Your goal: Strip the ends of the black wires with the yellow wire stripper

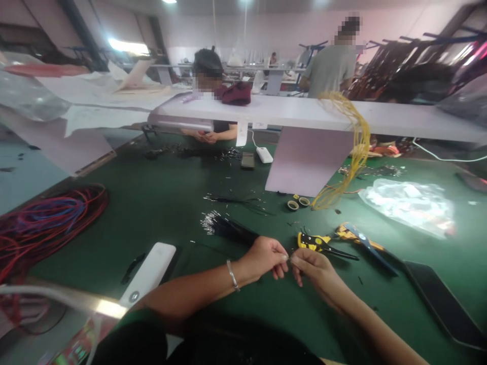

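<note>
My left hand (268, 257), with a silver bracelet at its wrist, and my right hand (312, 265) meet fingertip to fingertip low over the green table. Both pinch at something tiny that I cannot make out. Just beyond my left hand lies a bundle of black wires (234, 229), its bright metal ends fanned out to the left. Some loose black wires (243, 201) are scattered behind it. Close to my right hand rests a yellow and black wire stripper (315, 242). A second tool with orange and blue handles (361, 241) lies to its right.
Red and blue wire coils (57, 215) lie at the left, near a white device (152, 268). A dark phone-like slab (437, 294) and a plastic bag (411, 205) sit right. Yellow wires (355, 152) hang over a raised white shelf (289, 109). A co-worker's hands (207, 137) show behind it.
</note>
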Demonstrator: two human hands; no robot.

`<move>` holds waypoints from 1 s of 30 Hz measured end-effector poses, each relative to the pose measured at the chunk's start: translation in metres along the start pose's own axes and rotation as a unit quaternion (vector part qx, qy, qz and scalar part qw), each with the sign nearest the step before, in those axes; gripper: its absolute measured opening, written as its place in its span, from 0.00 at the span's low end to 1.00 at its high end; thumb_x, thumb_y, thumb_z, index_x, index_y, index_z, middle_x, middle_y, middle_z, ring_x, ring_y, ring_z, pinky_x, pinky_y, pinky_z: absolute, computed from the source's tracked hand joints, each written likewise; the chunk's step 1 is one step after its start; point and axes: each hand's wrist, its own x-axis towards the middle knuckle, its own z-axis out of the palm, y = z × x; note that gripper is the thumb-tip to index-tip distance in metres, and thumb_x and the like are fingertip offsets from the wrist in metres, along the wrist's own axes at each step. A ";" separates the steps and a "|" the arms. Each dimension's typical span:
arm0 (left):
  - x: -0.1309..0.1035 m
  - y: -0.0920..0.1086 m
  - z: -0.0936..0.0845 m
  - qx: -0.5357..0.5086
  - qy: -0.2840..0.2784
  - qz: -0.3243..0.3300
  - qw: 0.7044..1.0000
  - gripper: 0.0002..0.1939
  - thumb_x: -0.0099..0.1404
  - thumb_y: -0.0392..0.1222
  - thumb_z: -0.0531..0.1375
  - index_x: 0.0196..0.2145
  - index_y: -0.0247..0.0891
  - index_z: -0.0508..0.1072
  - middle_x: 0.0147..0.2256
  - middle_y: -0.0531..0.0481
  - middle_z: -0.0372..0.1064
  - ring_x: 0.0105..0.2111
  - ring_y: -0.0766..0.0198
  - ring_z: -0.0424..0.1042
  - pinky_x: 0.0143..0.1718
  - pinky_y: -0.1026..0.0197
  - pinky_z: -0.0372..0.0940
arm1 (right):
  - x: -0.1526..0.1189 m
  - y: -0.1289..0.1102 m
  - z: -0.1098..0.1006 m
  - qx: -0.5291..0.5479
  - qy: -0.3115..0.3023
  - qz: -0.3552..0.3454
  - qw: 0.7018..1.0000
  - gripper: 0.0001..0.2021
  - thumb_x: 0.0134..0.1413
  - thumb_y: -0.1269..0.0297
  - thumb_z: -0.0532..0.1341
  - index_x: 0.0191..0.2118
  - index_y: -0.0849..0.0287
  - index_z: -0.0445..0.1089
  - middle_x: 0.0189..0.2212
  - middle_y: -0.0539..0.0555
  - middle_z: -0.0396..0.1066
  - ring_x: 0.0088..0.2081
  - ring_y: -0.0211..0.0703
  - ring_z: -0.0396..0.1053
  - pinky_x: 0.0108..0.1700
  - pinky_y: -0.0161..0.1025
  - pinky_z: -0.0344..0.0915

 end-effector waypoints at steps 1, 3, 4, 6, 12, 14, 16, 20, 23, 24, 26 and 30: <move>0.001 -0.001 -0.001 0.017 0.004 0.011 1.000 0.04 0.55 0.29 0.56 0.25 0.33 0.67 0.17 0.54 0.67 0.13 0.72 0.64 0.14 0.69 0.59 | 0.002 0.002 0.000 0.020 -0.002 0.005 1.000 0.20 0.44 0.48 0.68 0.22 0.61 0.66 0.16 0.49 0.64 0.18 0.36 0.61 0.20 0.34 0.59; 0.005 -0.005 -0.001 0.050 0.007 0.031 0.998 0.03 0.56 0.30 0.55 0.25 0.33 0.67 0.17 0.55 0.67 0.13 0.72 0.64 0.14 0.70 0.59 | 0.006 0.007 -0.001 0.048 -0.003 0.011 0.999 0.19 0.44 0.49 0.68 0.22 0.61 0.65 0.16 0.48 0.64 0.17 0.35 0.61 0.19 0.33 0.57; 0.007 -0.007 -0.001 0.064 0.008 0.039 0.997 0.03 0.56 0.31 0.56 0.25 0.33 0.67 0.18 0.55 0.67 0.14 0.72 0.65 0.15 0.70 0.59 | 0.007 0.009 -0.002 0.056 -0.005 0.014 0.998 0.19 0.44 0.50 0.68 0.22 0.61 0.65 0.16 0.47 0.63 0.17 0.34 0.60 0.18 0.32 0.57; 0.011 -0.010 -0.002 0.083 0.008 0.046 0.995 0.03 0.56 0.32 0.56 0.25 0.33 0.67 0.18 0.55 0.67 0.14 0.73 0.64 0.15 0.70 0.59 | 0.009 0.013 -0.006 0.063 -0.009 0.022 0.998 0.18 0.45 0.51 0.67 0.22 0.61 0.64 0.16 0.47 0.63 0.17 0.34 0.60 0.18 0.32 0.56; 0.021 -0.017 0.000 0.124 0.018 0.050 0.991 0.03 0.56 0.32 0.55 0.26 0.34 0.68 0.19 0.54 0.68 0.15 0.71 0.65 0.16 0.69 0.58 | 0.011 0.019 -0.014 0.096 -0.013 0.049 0.994 0.18 0.44 0.53 0.68 0.21 0.60 0.63 0.15 0.45 0.60 0.15 0.32 0.57 0.16 0.31 0.53; 0.024 -0.019 0.001 0.153 0.028 0.072 0.985 0.04 0.57 0.33 0.55 0.26 0.33 0.69 0.20 0.54 0.68 0.15 0.72 0.65 0.17 0.70 0.59 | 0.013 0.020 -0.016 0.127 -0.021 0.066 0.989 0.18 0.44 0.54 0.68 0.21 0.60 0.62 0.15 0.44 0.58 0.15 0.31 0.55 0.16 0.30 0.51; 0.026 -0.021 0.002 0.194 0.041 0.102 0.975 0.04 0.57 0.33 0.56 0.26 0.33 0.70 0.21 0.53 0.69 0.17 0.72 0.66 0.18 0.70 0.60 | 0.016 0.022 -0.017 0.143 -0.023 0.079 0.986 0.18 0.44 0.54 0.68 0.22 0.60 0.61 0.15 0.44 0.57 0.14 0.30 0.54 0.15 0.30 0.49; 0.034 -0.017 -0.004 0.243 0.056 0.113 0.962 0.06 0.58 0.34 0.55 0.29 0.32 0.72 0.21 0.52 0.70 0.18 0.71 0.68 0.20 0.69 0.62 | 0.022 0.024 -0.020 0.109 0.005 0.062 0.992 0.19 0.43 0.50 0.68 0.22 0.59 0.61 0.14 0.43 0.57 0.14 0.31 0.54 0.14 0.30 0.49; 0.047 -0.009 -0.020 0.277 0.076 0.117 0.951 0.08 0.59 0.35 0.56 0.32 0.32 0.75 0.23 0.50 0.72 0.20 0.69 0.69 0.23 0.68 0.64 | 0.023 0.026 -0.023 0.063 0.028 0.031 0.997 0.20 0.45 0.48 0.66 0.23 0.59 0.62 0.14 0.44 0.58 0.14 0.32 0.55 0.15 0.31 0.51; 0.053 -0.006 -0.027 0.295 0.087 0.122 0.944 0.09 0.59 0.37 0.57 0.33 0.32 0.76 0.24 0.50 0.72 0.21 0.69 0.70 0.24 0.67 0.65 | 0.022 0.027 -0.025 0.045 0.034 0.019 0.998 0.20 0.46 0.48 0.65 0.23 0.59 0.62 0.14 0.44 0.58 0.14 0.32 0.55 0.16 0.31 0.51; 0.067 0.001 -0.042 0.338 0.116 0.132 0.925 0.09 0.58 0.39 0.58 0.33 0.33 0.78 0.25 0.50 0.73 0.23 0.67 0.70 0.28 0.66 0.65 | 0.022 0.030 -0.028 0.005 0.043 -0.004 0.999 0.20 0.46 0.47 0.64 0.23 0.58 0.62 0.14 0.44 0.58 0.15 0.32 0.56 0.17 0.31 0.53; 0.098 0.009 -0.064 0.428 0.153 0.131 0.881 0.07 0.54 0.37 0.62 0.31 0.36 0.80 0.30 0.48 0.77 0.32 0.61 0.73 0.37 0.62 0.65 | 0.020 0.034 -0.031 -0.071 0.049 -0.038 0.996 0.20 0.47 0.46 0.63 0.22 0.57 0.61 0.14 0.45 0.59 0.17 0.34 0.57 0.20 0.33 0.56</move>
